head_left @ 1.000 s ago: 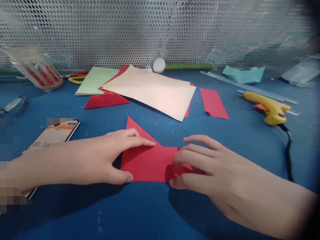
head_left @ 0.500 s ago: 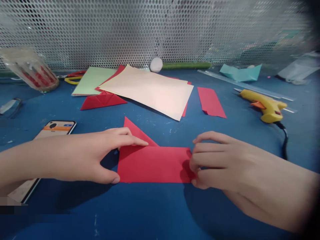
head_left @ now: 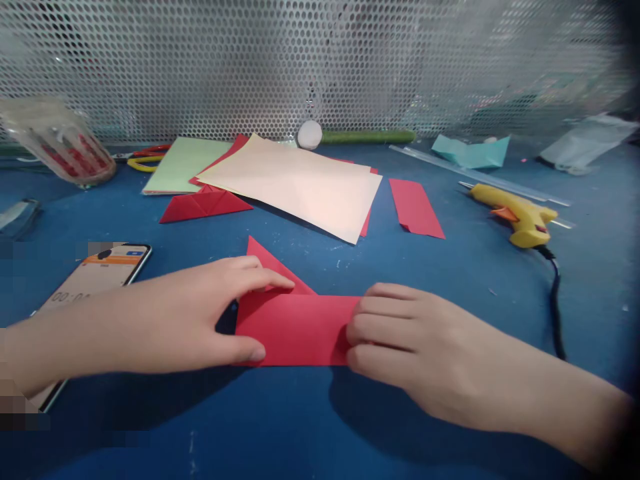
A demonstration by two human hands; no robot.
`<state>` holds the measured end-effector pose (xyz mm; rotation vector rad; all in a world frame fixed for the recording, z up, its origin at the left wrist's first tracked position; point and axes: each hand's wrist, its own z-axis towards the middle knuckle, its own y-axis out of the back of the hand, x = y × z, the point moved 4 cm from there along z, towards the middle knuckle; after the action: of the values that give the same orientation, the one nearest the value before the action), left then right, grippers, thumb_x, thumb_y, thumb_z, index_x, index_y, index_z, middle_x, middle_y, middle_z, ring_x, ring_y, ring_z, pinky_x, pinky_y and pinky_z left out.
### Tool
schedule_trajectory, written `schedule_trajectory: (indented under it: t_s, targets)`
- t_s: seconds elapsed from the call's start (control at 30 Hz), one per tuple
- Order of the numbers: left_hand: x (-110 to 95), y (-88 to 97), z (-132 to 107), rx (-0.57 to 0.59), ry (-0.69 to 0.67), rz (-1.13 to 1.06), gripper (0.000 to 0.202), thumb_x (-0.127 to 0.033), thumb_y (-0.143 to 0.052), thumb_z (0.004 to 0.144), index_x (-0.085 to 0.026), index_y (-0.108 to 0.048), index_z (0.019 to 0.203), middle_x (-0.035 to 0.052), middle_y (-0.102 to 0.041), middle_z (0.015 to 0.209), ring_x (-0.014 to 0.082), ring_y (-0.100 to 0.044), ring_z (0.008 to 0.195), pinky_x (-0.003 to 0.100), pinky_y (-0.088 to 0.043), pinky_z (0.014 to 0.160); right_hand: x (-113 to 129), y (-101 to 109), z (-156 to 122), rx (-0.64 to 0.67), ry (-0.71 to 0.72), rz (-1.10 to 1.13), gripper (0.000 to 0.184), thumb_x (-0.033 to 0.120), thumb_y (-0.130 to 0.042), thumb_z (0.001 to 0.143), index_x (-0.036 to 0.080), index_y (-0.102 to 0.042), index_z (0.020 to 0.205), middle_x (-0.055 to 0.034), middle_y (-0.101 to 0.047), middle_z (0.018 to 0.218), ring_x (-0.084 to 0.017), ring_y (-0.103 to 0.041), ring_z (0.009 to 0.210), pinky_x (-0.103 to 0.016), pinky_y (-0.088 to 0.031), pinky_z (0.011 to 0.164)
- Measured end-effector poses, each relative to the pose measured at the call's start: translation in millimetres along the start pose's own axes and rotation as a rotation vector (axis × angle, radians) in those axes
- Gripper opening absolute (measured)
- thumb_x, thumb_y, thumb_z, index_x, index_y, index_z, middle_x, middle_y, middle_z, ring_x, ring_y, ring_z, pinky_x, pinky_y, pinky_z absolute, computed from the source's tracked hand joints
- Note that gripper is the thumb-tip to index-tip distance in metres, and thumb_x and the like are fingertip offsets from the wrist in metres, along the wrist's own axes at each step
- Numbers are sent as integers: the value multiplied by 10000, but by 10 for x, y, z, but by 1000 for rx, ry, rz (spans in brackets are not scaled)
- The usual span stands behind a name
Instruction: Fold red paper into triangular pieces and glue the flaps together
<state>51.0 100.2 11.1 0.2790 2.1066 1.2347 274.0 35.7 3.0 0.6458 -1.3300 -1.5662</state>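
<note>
On the table (head_left: 300,427), the left hand (head_left: 200,320) pressed the folded red paper (head_left: 295,327), grip open; the right hand (head_left: 410,340) closed its grip on the paper's end. A phone (head_left: 100,273) lay at 9 o'clock, a glue gun (head_left: 520,217) at 2 o'clock.

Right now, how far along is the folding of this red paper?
Done: the red paper lies folded into a band, with a triangular flap sticking out at its left end. In hand: the left hand pins that end while the curled right hand covers the right end. Left, probably: the right end shows no matching flap, though the hand hides part of it.
</note>
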Motion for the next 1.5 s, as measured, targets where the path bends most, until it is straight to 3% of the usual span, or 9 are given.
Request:
schedule_trajectory:
  t_s: [0.13,0.27,0.4,0.67,0.9,1.3,1.4,1.47,1.5]
  targets:
    - [-176,-152,-43,-77,-71,27,365,-421,-641,946,-372,-652,1307,27,-614,1343,293,-630,1179,390,-559,944,73,-112,46,57,-19,-43,449,64,-369,1032,228,-637,1354,-43,-701,1007,-227,-543,877,-359,-366,756]
    - [-186,-199,-40,-47,-22,-11,445,-450,-621,938,-382,-621,1378,45,-537,1438,336,-573,1266,449,-532,1016,99,-152,66,113,-37,-46,514,58,-447,965,259,-590,1417,-38,-674,992,-234,-516,847,-373,-342,735]
    - [-147,-134,-11,13,4,-35,591,-459,-663,905,-478,-536,1482,32,-528,1420,337,-564,1263,472,-518,1031,94,-126,66,109,-62,-20,525,23,-484,926,295,-632,1351,-27,-671,986,-221,-512,847,-363,-334,735]
    - [-53,-32,-2,116,41,21,632,-438,-651,850,-642,-507,1431,-23,-531,1425,367,-547,1292,517,-511,1033,56,-89,65,112,-105,72,577,-52,-423,889,286,-691,1272,-42,-679,1001,-212,-529,846,-340,-382,761]
    - [32,44,-31,121,45,46,710,-359,-699,769,-620,-549,1413,-37,-583,1379,284,-672,1054,276,-576,709,19,94,-12,135,-150,189,403,-14,-440,912,238,-734,1022,-42,-687,933,-180,-626,775,-343,-448,766]
    - [61,80,18,133,-21,-7,748,-310,-774,767,-613,-550,1413,-73,-480,1553,353,-485,1432,381,-548,1002,-144,157,-157,115,-176,114,296,72,-452,843,235,-487,598,30,-522,550,-152,-430,530,-330,-393,615]
    - [59,78,6,132,11,-24,757,-320,-793,759,-633,-545,1402,-92,-460,1570,350,-454,1461,426,-519,1060,-152,138,-94,-38,-139,95,273,71,-452,913,217,-646,790,-23,-634,725,-171,-556,664,-306,-442,637]
    - [83,79,12,141,23,-22,792,-324,-805,757,-640,-514,1423,-100,-410,1612,344,-446,1470,450,-489,1098,-165,98,-58,-124,-193,70,238,181,-519,994,167,-693,1156,-119,-705,1057,-218,-651,930,-338,-518,788]
    - [100,82,21,150,13,-18,824,-322,-816,752,-635,-493,1443,-99,-382,1635,344,-433,1480,457,-467,1121,-176,59,-48,-120,-240,58,360,297,-577,1015,156,-630,1342,-159,-678,1215,-257,-644,1058,-387,-529,872]
